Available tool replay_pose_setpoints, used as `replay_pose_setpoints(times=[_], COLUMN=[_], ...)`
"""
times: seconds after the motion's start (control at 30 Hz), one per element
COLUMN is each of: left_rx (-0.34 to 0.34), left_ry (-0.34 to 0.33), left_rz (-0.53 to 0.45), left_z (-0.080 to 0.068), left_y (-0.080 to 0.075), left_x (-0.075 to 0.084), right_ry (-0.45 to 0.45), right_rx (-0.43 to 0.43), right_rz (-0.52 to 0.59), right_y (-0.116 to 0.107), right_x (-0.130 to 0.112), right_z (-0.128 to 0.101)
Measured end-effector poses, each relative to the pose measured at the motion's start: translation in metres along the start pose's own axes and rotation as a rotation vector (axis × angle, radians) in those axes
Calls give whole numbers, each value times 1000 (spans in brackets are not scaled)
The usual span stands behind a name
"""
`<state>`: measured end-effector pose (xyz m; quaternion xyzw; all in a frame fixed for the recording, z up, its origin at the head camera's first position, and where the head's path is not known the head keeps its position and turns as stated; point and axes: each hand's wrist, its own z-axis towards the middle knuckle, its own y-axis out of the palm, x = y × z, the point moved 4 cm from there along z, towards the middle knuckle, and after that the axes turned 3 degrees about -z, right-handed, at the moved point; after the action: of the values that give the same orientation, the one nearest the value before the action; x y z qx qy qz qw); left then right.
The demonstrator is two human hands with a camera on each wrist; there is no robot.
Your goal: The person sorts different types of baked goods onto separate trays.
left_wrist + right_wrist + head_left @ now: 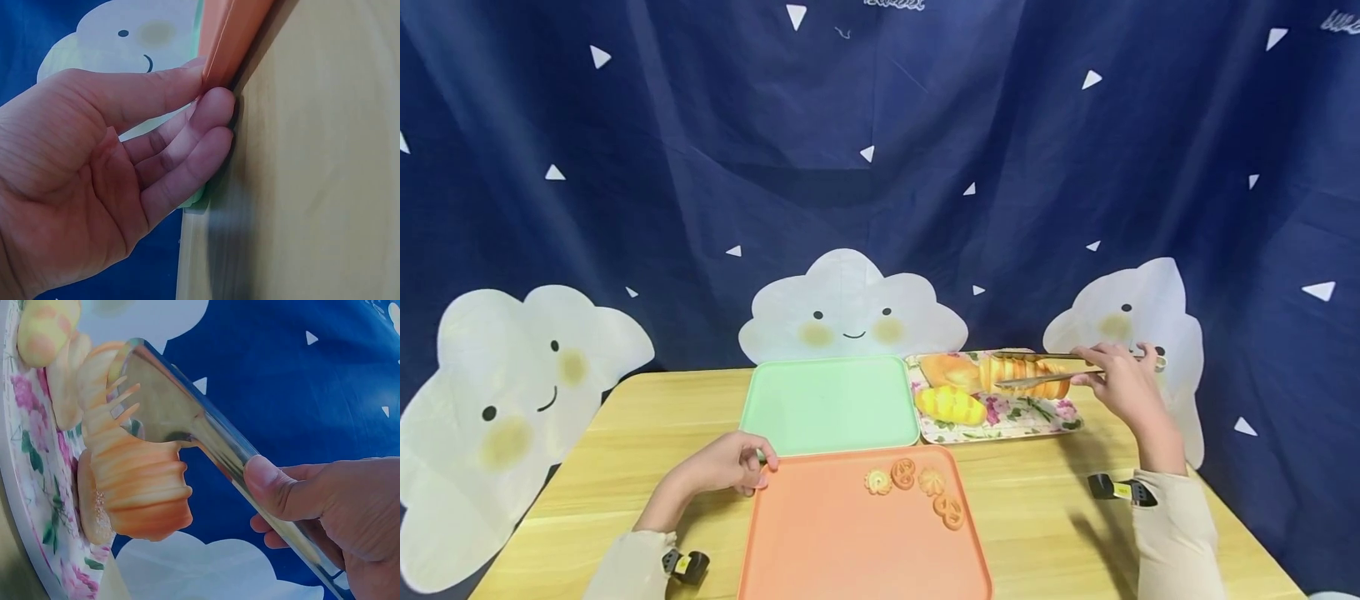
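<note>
Your right hand (1123,385) squeezes the tongs (1048,368) onto the ridged bread (134,481) to lift it; your left hand (726,467) pinches the orange tray (820,533) steady.

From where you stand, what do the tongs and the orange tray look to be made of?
The tongs look like polished metal: silvery and mirror-like, reflecting the bread. The orange tray seems matte plastic: one even colour, smooth, with rounded corners and a thin raised rim. Neither is certain from looks alone.
</note>
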<state>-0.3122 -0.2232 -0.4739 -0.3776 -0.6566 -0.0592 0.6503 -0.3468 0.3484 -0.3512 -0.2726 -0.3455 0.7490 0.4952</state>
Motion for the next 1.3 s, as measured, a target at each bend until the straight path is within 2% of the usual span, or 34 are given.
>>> replay_pose_setpoints(times=[0.53,0.77,1.13,1.3], left_rx=[-14,-5,-5,-5], left_ry=[19,11,18,15], left_rz=[-13,-9,11,16], left_z=[-1,1,0,0], left_y=[0,0,0,0], left_x=[2,0,3,3], right_ry=[32,18,40,48], right_rx=[-74,-110,-238,-263], right_rz=[-2,8,-10,-6], right_y=[-4,0,10,12], right_x=[4,5,11,12], right_z=[-6,-7,-9,-9])
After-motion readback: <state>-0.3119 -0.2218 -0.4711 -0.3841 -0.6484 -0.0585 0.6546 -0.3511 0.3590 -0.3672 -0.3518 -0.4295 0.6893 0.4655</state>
